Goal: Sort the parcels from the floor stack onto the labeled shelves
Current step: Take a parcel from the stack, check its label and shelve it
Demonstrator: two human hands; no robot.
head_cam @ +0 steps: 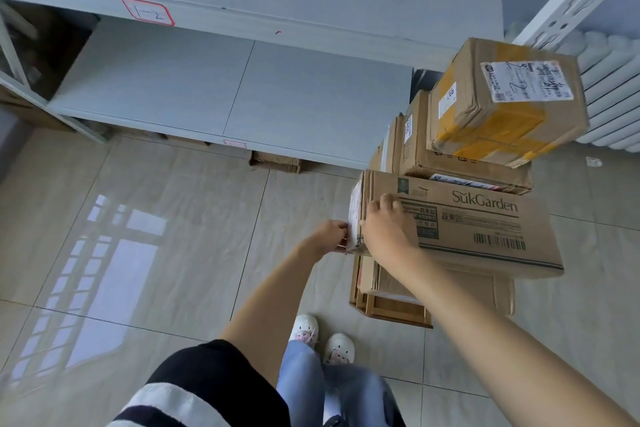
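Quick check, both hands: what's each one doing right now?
Left hand: closed on the labelled end of the SukGarden box, pinching its edge.
Right hand: laid over the same box's top corner, fingers curled, gripping it.

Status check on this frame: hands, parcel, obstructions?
Left hand and right hand gripping the SukGarden box end, atop the floor stack. Shelves bare. Taped box stacked just behind.

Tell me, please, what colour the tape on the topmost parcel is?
Yellow tape on the brown topmost parcel, head view.
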